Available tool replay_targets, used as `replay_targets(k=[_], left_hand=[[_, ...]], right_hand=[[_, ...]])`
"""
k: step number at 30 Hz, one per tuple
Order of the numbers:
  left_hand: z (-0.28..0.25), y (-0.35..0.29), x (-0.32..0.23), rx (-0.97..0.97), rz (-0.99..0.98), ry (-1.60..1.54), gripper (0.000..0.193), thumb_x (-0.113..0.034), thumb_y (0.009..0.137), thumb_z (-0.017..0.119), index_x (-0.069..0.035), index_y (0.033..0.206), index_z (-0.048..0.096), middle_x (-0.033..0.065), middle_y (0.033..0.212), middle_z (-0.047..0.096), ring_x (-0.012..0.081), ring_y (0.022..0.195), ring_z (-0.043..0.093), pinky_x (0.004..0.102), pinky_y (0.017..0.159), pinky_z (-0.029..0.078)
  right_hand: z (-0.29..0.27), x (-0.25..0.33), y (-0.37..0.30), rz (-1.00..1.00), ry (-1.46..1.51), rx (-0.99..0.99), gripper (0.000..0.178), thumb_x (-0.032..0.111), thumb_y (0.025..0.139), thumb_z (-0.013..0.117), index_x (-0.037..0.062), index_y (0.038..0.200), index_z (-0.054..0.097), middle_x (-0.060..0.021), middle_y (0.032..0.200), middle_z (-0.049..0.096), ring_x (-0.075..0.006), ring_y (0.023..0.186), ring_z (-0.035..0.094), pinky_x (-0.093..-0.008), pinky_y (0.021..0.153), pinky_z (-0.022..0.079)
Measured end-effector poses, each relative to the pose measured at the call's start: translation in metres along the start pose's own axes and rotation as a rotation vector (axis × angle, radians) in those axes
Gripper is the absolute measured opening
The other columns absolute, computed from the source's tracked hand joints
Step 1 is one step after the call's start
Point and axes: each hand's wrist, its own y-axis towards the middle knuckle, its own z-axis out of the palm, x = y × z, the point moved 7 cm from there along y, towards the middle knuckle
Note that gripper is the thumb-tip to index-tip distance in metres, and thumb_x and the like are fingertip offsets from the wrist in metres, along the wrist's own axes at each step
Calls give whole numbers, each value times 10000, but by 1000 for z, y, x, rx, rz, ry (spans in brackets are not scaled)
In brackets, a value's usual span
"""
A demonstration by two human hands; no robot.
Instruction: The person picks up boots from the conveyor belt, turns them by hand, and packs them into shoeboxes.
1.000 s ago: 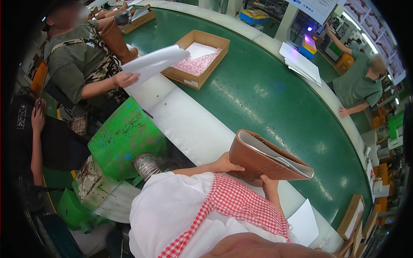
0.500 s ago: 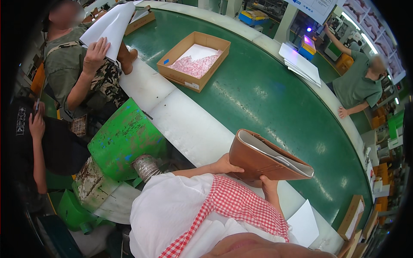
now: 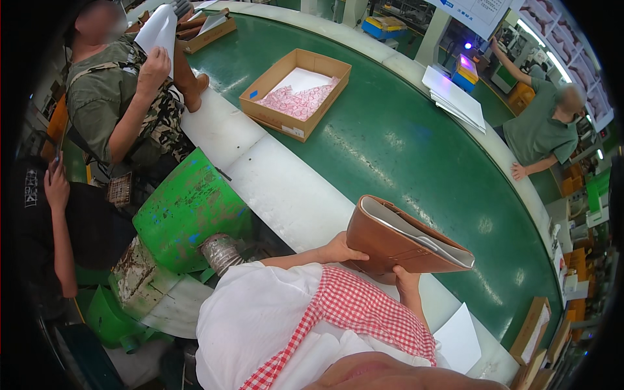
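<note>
A brown leather bag (image 3: 390, 237), flat and folder-like, is held up in front of me over the white bench edge. Its upper side gapes a little, showing pale grey-white sheets or lining inside. My left hand (image 3: 344, 252) grips its lower left corner, thumb laid on the front. Around the bottom edge, nearer the middle, closes my right hand (image 3: 407, 282), also with its thumb on the front. The fingers behind the bag are hidden. White sheets (image 3: 459, 338) lie on the bench beside my right forearm.
A cardboard box (image 3: 296, 94) holding pink-patterned wrapping sits on the green conveyor belt (image 3: 403, 156). Left of me stands a scuffed green duct hood (image 3: 188, 211). A co-worker at upper left handles a white sheet (image 3: 156, 36). White boards (image 3: 455, 97) rest on the far ledge.
The co-worker at upper left has shifted the white sheet, and a gloved hand now shows behind it. The cardboard box has edged slightly to the right. My hands and the bag look unchanged.
</note>
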Motion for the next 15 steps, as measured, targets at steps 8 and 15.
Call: replay_targets(k=[8,15], left_hand=[[-2,1,2,-20,6,14,480,-84,718,769,3,1147,573,82,1120,621,162,1041,550,305,921,431],[-2,2,2,-10,20,-4,492,-84,714,771,0,1154,568,82,1130,616,159,1045,548,306,921,430]], right_hand=[[-1,0,0,3,-9,-4,718,217,624,843,12,1210,482,-94,1151,548,-225,1064,521,-359,922,416],[-7,-7,1,-3,-40,-5,729,229,628,842,11,1218,472,-91,1164,537,-220,1073,513,-355,927,410]])
